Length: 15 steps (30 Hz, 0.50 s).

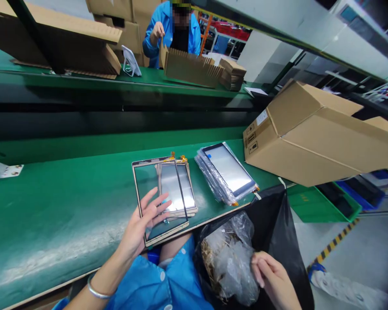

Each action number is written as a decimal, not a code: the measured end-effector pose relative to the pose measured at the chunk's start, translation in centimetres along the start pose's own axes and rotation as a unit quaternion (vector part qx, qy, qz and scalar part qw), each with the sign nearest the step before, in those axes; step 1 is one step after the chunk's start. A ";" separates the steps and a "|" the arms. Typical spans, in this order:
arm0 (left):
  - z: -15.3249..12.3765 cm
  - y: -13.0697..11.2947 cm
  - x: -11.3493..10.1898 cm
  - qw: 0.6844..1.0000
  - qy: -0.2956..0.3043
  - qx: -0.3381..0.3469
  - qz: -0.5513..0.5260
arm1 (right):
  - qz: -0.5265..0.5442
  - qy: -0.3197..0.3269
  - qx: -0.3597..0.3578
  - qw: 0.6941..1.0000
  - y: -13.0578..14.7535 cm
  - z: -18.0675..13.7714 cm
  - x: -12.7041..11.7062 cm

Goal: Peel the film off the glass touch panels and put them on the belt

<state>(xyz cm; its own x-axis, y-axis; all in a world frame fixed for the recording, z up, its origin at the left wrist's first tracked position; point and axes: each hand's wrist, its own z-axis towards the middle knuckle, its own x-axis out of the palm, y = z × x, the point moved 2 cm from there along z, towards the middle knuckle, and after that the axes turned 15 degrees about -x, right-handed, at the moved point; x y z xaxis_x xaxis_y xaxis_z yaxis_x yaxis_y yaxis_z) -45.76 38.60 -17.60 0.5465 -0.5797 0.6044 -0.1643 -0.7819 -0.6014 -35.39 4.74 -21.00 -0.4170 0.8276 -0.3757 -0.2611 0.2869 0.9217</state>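
My left hand (144,224) grips a touch-screen glass panel (168,232) by its left side, fingers spread behind the clear pane. The panel has a dark, thin border and a small orange flex tab at the top, and is tilted above the table's front edge. Partly behind it lies a stack of similar bare panels (191,196). My right hand (271,273) is over a black bin bag (276,219), its fingers curled together beside crumpled clear plastic (234,267). Whether plastic is pinched between those fingertips is hidden.
Plastic-wrapped panels (228,170) are piled on the green table (67,193). A large open carton (297,129) stands at right, with a green crate (323,204) below. Across the raised shelf, a co-worker in blue (195,32) handles cardboard dividers (190,66).
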 end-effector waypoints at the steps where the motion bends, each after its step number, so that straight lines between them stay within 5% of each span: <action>1: 0.1 0.1 0.1 1.000 0.007 -0.003 -0.008 | -0.035 -0.034 0.005 0.999 -1.3 -0.4 -1.0; 3: 0.3 0.5 0.3 0.999 0.026 -0.010 -0.015 | -0.118 -0.101 -0.005 0.988 -2.8 -0.7 -1.2; 6: 0.1 1.2 0.7 0.999 0.050 -0.012 -0.012 | -0.135 -0.164 -0.055 0.976 -1.4 -0.1 2.5; 11: -1.1 1.7 1.2 0.999 0.050 -0.001 0.001 | 0.046 -0.070 -0.081 0.993 4.4 2.8 10.8; 15: -1.7 1.9 1.7 1.000 0.023 0.016 -0.002 | 0.081 -0.049 -0.095 0.991 5.4 3.8 12.4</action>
<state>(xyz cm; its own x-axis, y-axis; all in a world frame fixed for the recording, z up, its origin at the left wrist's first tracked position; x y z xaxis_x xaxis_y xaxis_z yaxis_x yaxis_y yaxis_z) -46.56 35.76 -16.79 0.5085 -0.5868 0.6301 -0.1357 -0.7773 -0.6143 -38.67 18.41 -20.33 -0.3829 0.9007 -0.2052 -0.3614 0.0584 0.9306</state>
